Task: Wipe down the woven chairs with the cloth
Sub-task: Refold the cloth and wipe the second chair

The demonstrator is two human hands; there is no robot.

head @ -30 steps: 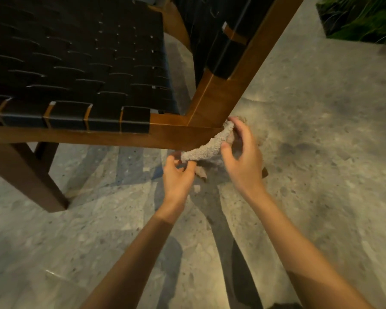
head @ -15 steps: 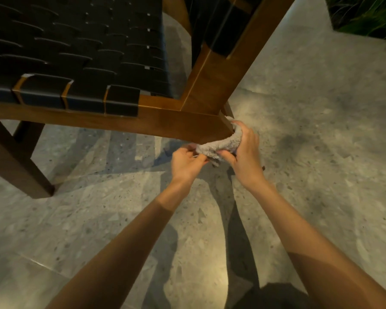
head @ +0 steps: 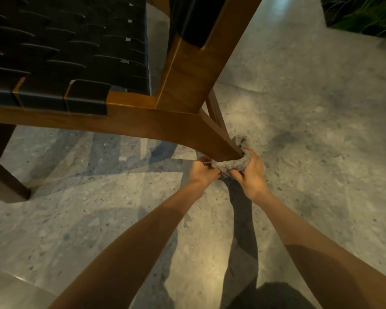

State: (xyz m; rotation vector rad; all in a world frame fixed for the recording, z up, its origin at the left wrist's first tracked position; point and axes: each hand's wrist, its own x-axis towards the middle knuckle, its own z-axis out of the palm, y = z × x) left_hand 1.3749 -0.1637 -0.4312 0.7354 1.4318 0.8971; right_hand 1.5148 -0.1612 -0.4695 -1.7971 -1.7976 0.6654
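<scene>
Head view, looking down at the chair (head: 187, 85), which fills the far left. I see a black woven seat (head: 65, 52) in a brown wood frame, and a post (head: 210, 52) rising at top middle. The front rail (head: 120, 121) runs left to right and meets the near-right leg (head: 218, 141), which slants down and to the right.

The cloth (head: 234, 165) is grey and bunched, wrapped round the low end of that leg. It touches the wood on the near and right sides.

- **Left hand** (head: 204, 172): just left of the leg, fingers curled, pinching the cloth's left end.
- **Right hand** (head: 252, 170): right of the leg, fingers and thumb curled round the bulk of the cloth, holding it against the wood.

The hands are close together with the cloth between them. I can't tell if the leg's foot meets the floor (head: 321, 130), because cloth and hands hide it.

A second leg (head: 2, 170), darker, stands on the floor at the left edge. The floor is pale speckled stone with shadows across it. A green plant (head: 366, 14) sits in the far right corner, well apart from the chair. There's a dark shape at the near edge, right of middle, and I can't tell what it is.
</scene>
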